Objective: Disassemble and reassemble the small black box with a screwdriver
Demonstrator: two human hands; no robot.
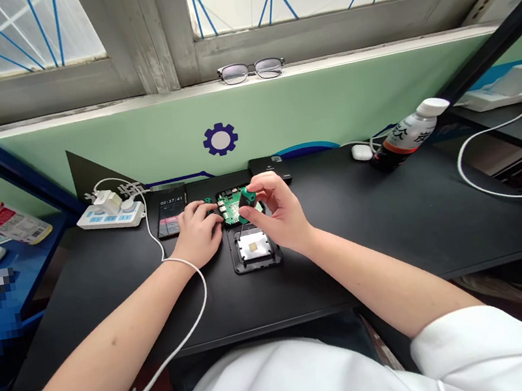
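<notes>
The right hand [280, 213] is pinching a small green tool [246, 199] over the green board [229, 207] on the counter [394, 220]. The left hand [196, 232], fingers pressed together, is holding the board's left edge.

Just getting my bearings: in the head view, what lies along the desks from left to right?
Yellow drink bottle, power strip, phone, left hand, green circuit board, right hand pinching a small green part, small white case, dark bottle.
</notes>
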